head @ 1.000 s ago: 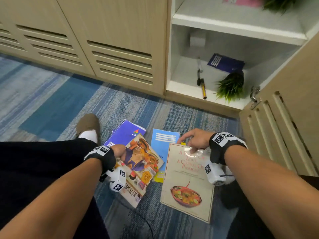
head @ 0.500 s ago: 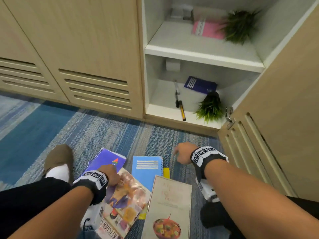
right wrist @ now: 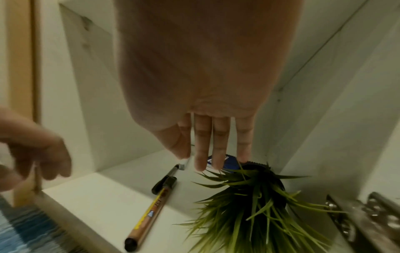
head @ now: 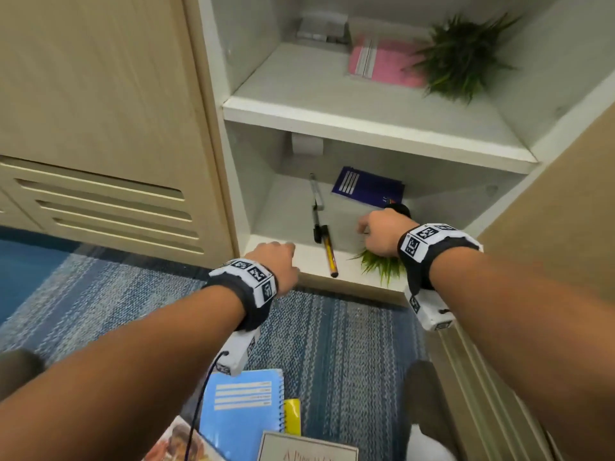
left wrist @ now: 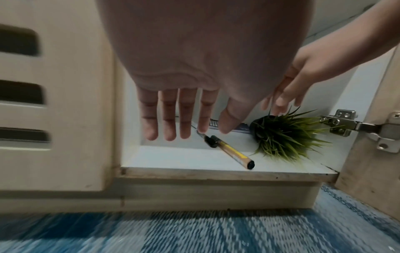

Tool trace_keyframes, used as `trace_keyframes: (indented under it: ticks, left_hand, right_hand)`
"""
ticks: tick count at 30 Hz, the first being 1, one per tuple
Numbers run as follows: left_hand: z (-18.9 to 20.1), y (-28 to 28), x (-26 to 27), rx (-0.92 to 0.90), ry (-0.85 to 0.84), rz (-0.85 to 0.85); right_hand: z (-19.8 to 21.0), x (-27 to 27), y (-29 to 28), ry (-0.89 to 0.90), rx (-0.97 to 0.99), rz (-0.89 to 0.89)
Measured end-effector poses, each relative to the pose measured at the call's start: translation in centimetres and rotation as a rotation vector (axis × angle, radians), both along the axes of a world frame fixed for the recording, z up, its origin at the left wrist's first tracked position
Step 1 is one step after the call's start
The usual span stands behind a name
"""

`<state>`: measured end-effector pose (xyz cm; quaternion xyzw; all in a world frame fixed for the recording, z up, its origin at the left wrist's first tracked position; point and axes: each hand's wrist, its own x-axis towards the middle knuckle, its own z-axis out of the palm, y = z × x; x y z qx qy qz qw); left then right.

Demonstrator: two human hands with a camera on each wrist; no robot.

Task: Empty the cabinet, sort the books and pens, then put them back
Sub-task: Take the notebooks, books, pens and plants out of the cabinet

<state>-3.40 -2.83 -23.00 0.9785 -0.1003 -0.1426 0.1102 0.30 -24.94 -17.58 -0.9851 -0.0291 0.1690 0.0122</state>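
Carpet [head: 332, 344] under me: blue with pale woven streaks, one solid blue patch at far left. Cabinet [head: 332, 108] white inside, doors [head: 100, 94] pale wood-tone. Lower shelf: yellow-and-tan pen [head: 328, 252] with black ends, a black pen [head: 316, 224] beside it, dark blue notebook [head: 369, 191] with white lines, green plant [head: 379, 264] in black pot. Upper shelf: pink notebook [head: 386, 61], darker green plant [head: 462, 58]. On the floor: light blue spiral notebook [head: 246, 407] with white label bars, yellow edge [head: 292, 415] beside it. My wristbands [head: 253, 277] black with black-and-white square markers.
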Motion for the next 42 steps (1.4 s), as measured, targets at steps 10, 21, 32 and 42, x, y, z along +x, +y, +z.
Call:
trace_keyframes:
  ticks: [10, 21, 32, 42]
  left_hand:
    - [-7.5, -7.5, 10.9, 0.092, -0.122, -0.185]
    - [-11.8, -6.6, 18.1, 0.051, -0.298, -0.269]
    - [-10.5, -6.3, 17.9, 0.102, -0.359, -0.137]
    - [-9.3, -3.9, 13.8, -0.056, -0.119, 0.243]
  right_hand:
    - [-5.1, 12.0, -0.6, -0.332, -0.189, 0.017]
    - [-13.4, 20.3, -4.8, -0.009, -0.129, -0.177]
    - [-12.8, 16.0, -3.0, -0.007, -0.016, -0.086]
    - [-11.4, 9.2, 0.8, -0.079, -0.243, 0.349]
